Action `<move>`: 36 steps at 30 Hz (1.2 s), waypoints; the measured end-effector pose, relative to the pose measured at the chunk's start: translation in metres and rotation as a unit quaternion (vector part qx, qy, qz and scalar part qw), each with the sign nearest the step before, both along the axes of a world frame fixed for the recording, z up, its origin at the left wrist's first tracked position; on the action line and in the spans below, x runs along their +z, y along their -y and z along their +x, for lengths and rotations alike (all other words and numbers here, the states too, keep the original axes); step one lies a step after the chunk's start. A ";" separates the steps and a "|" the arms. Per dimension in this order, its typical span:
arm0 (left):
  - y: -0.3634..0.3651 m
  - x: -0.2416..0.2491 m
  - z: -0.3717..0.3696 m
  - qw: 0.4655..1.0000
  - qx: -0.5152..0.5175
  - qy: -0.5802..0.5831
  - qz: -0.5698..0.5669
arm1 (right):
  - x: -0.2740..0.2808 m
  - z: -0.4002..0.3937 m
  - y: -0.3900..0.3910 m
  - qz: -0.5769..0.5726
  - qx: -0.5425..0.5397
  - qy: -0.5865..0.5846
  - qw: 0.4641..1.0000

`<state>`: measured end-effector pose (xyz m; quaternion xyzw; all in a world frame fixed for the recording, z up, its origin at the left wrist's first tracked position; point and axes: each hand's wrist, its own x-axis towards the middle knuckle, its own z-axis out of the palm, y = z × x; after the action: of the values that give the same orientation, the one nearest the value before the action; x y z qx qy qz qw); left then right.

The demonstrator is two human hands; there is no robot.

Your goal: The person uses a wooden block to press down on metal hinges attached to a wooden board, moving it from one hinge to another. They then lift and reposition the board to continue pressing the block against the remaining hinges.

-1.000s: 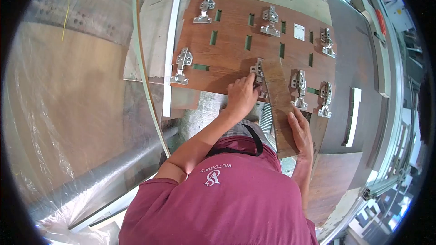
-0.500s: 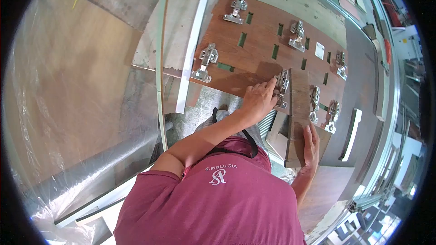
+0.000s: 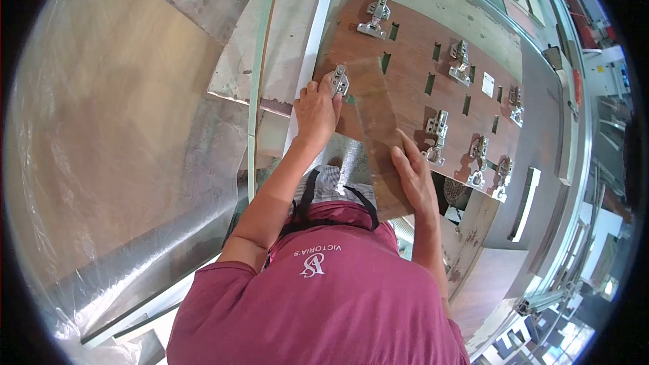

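Observation:
My left hand (image 3: 316, 112) grips a metal cabinet hinge (image 3: 340, 80) at the near left part of the brown slotted board (image 3: 405, 34). Its fingers are closed round the hinge's lower part, which they hide. My right hand (image 3: 415, 174) holds a long brown wooden strip (image 3: 376, 122) by its right edge near the lower end. The strip's upper end lies over the board, close beside the gripped hinge. Several more hinges stand on the board, among them one at the far left (image 3: 374, 19) and one right of the strip (image 3: 436, 136).
A long white strip (image 3: 314, 47) runs along the board's left side. Farther left stand a green-edged panel (image 3: 262, 61) and a large plastic-wrapped panel (image 3: 122, 128). A white bar-shaped piece (image 3: 524, 204) lies on the grey surface at the right.
Both hands have moved left along the board. My left hand has left the middle near hinge for the left one, and the wooden strip has come along in my right hand.

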<state>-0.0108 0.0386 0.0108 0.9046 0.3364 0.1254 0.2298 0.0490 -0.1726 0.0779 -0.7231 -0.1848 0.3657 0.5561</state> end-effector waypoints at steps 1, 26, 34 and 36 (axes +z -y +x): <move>0.000 -0.001 0.001 1.000 -0.005 0.002 -0.003 | -0.005 -0.001 -0.007 -0.017 0.005 0.009 1.000; -0.001 -0.014 -0.002 0.998 -0.015 0.010 0.063 | -0.035 -0.015 -0.018 -0.054 0.054 0.011 0.997; -0.001 -0.019 -0.001 0.998 -0.008 0.004 0.069 | -0.040 -0.018 -0.012 -0.029 0.055 -0.012 0.998; 0.000 -0.019 -0.001 0.998 -0.008 0.008 0.065 | -0.030 -0.018 -0.014 -0.035 0.053 -0.018 0.998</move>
<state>-0.0120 0.0391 -0.0077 0.9191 0.3186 0.1526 0.1745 0.0309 -0.1591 0.0476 -0.7250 -0.1999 0.4135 0.5132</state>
